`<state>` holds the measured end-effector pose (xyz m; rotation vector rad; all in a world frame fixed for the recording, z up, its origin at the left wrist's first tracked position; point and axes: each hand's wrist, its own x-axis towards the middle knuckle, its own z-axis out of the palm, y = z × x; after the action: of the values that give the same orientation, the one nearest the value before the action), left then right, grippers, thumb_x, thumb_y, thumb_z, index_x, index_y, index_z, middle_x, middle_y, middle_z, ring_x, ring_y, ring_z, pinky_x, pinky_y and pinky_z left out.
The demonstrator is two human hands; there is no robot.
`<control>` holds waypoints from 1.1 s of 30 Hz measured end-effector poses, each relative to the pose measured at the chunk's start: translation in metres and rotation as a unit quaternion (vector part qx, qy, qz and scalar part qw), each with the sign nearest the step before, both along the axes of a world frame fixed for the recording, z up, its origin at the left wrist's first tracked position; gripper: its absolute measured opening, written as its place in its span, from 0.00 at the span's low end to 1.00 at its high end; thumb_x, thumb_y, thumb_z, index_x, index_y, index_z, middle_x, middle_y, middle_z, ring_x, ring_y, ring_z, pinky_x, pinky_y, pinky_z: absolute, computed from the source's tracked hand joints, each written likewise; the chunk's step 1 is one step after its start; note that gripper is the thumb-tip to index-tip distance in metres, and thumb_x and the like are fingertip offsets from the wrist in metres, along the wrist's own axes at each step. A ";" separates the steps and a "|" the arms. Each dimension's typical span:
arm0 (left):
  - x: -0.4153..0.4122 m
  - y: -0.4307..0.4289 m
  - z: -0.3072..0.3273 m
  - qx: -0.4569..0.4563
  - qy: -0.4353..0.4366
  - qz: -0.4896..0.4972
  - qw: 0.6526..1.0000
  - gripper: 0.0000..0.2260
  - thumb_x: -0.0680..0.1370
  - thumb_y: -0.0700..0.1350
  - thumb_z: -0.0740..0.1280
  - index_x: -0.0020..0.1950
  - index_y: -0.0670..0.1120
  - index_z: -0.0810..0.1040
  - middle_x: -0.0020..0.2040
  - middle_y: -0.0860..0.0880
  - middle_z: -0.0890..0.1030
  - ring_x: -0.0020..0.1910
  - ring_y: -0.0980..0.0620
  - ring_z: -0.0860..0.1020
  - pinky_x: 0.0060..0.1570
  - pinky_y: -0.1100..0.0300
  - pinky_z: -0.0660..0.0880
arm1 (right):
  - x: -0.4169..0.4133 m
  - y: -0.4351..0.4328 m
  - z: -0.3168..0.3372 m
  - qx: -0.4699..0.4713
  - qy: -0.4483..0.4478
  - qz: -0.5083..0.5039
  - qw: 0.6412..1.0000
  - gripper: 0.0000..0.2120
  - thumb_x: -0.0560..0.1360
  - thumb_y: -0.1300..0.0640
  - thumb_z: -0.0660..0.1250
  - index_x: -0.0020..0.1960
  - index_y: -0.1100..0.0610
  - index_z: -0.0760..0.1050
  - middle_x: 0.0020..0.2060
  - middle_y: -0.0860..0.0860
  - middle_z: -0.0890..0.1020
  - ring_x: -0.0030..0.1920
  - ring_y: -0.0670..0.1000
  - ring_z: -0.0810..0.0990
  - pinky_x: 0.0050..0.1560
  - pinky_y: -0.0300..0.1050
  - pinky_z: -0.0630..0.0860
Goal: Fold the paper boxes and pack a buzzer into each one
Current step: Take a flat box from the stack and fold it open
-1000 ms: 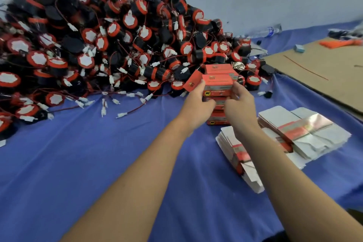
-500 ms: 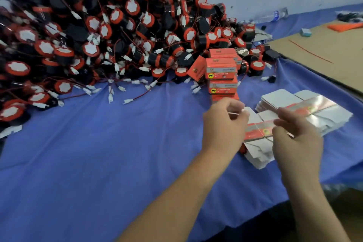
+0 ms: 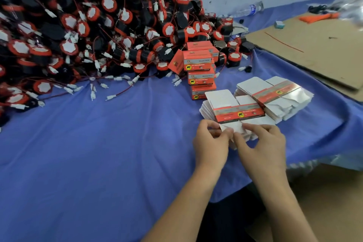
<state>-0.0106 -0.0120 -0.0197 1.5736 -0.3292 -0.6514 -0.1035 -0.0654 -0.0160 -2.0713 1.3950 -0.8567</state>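
A flat unfolded paper box [image 3: 233,111], white with a red printed band, lies on top of a fanned stack of flat boxes. My left hand [image 3: 210,143] pinches its near white flap from the left. My right hand [image 3: 261,145] pinches the same near edge from the right. A second stack of flat boxes [image 3: 275,96] lies just beyond. Folded red boxes [image 3: 198,68] are stacked at the foot of a big heap of black and red buzzers [image 3: 94,31] with red wires and white plugs.
A blue cloth [image 3: 98,153] covers the table, whose front edge runs just under my wrists. A brown cardboard sheet [image 3: 314,51] lies at the right. A plastic bottle [image 3: 247,10] lies against the back wall.
Both hands left the stack of folded red boxes, came back toward me and took hold of the top flat box on the near stack.
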 end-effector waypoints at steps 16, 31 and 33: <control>0.020 0.092 0.019 -0.066 -0.156 0.104 0.980 0.23 0.79 0.40 0.73 0.73 0.55 0.76 0.40 0.53 0.83 0.40 0.58 0.82 0.42 0.68 0.78 | 0.034 0.079 0.024 -0.097 -0.134 0.091 0.982 0.15 0.67 0.50 0.82 0.52 0.48 0.84 0.58 0.44 0.73 0.63 0.47 0.64 0.62 0.29 0.61; 0.058 0.298 0.002 -0.015 -0.100 0.155 0.983 0.24 0.82 0.41 0.68 0.70 0.68 0.73 0.42 0.51 0.85 0.41 0.59 0.81 0.45 0.67 0.78 | 0.101 0.164 -0.002 0.156 -0.047 0.419 0.893 0.41 0.66 0.48 0.82 0.73 0.36 0.67 0.64 0.35 0.71 0.65 0.37 0.72 0.59 0.38 0.77; 0.061 0.310 -0.005 0.045 -0.152 0.153 0.975 0.27 0.82 0.41 0.68 0.68 0.73 0.70 0.41 0.51 0.83 0.41 0.57 0.81 0.46 0.67 0.77 | 0.105 0.175 -0.007 0.113 -0.009 0.431 0.895 0.42 0.66 0.43 0.80 0.76 0.39 0.66 0.63 0.37 0.68 0.61 0.28 0.69 0.55 0.30 0.72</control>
<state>0.0503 0.2977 -0.0249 1.7682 -0.2781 -0.1873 0.0019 0.1099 -0.0229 -2.1533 0.4059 -0.3054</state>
